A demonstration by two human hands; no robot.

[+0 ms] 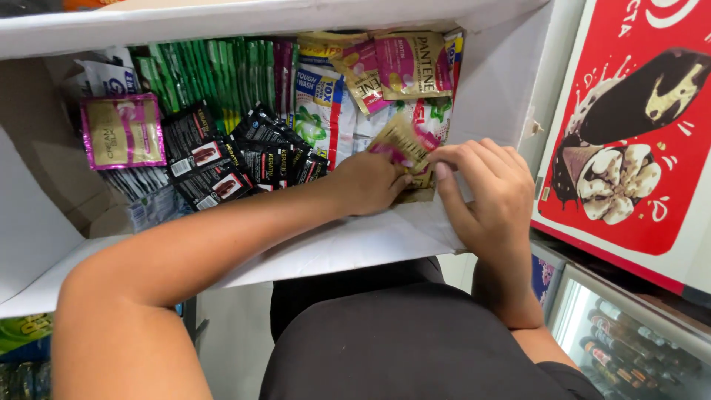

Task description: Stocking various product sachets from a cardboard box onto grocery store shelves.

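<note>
At the left of the white cardboard box [474,96] lies a flat gold sachet with a pink foil border [123,132], then a fan of glossy black sachets [244,159], with green strips [215,70] behind. My left hand [368,183] reaches in, its fingers curled onto a thin gold-and-pink foil sachet [400,141] near the box's front right corner. My right hand [485,189] pinches the same sachet's edge, thumb against forefinger. I judge it feather-light, floppy, and slick, so the crimped edge looks like the surest place to grip.
</note>
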